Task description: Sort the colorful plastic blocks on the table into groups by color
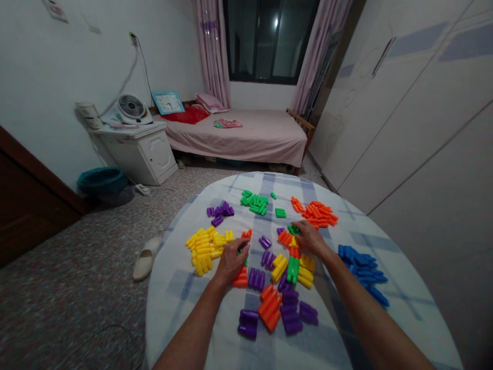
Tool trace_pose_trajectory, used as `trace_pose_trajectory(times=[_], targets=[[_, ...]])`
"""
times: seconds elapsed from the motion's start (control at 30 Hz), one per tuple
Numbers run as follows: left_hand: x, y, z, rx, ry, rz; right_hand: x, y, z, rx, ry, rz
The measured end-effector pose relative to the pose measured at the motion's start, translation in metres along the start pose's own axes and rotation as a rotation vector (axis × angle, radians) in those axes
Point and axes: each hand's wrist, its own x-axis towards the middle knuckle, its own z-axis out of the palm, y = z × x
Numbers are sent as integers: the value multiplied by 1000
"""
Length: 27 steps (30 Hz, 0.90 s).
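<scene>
Many coloured plastic blocks lie on a round table with a checked cloth [185,288]. My left hand [231,259] rests on the mixed pile in the middle, fingers curled over a green block beside orange blocks [241,278]. My right hand [310,237] reaches into the same pile with its fingers closed around an orange block [285,237] next to a green one [294,229]. Sorted heaps surround them: yellow [206,245], purple [220,210], green [254,202], orange [316,213] and blue [364,267].
Beyond the table stand a bed [246,134] with a pink sheet, a white cabinet [142,151] bearing a fan, and a teal basin [102,181]. A slipper [145,258] lies on the floor at the left. White wardrobes [416,118] run along the right.
</scene>
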Motion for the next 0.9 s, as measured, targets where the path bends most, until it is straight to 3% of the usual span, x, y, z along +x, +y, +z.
trace_pose_trajectory(times=[0.37,0.5,0.67,0.77,0.9], targets=[[-1,-1,0,-9,4,6,-8,-11,9,-38,98,121],[0,1,-1,-14,2,-12,-24,-11,-3,186,160,124],[0,2,-1,-12,3,-25,-72,-20,-29,556,-174,-92],[0,2,-1,-8,0,-35,-99,-35,-31,458,-232,-125],[-1,1,0,-17,12,-31,-113,-54,-27,295,-227,-93]])
